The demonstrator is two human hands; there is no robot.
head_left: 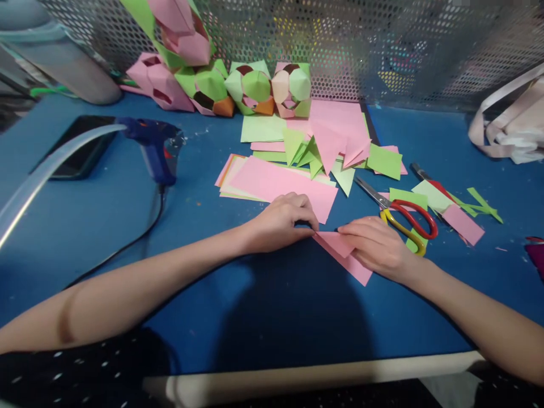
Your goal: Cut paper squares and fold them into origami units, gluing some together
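Observation:
Between my two hands lies a pink sheet of paper (346, 258), partly folded over, with one corner pointing down to the right. My left hand (283, 222) pinches its left tip between thumb and fingers. On the other side, my right hand (378, 243) grips the folded flap, its fingers closed over the right part of the sheet. Just beyond my left hand is a stack of pink, white, green and orange paper strips (280, 184). Scissors (393, 209) with red and yellow handles rest beside my right hand, on top of green scraps.
Folded green and pink paper pieces (310, 150) lie behind the strips. Several paper modules (250, 90) stand against the perforated metal panel (340, 68). A blue glue gun (155, 153) with its cord, a phone (80, 147) and a bottle (72, 62) are at left. A cutter (442, 192) lies among scraps at right.

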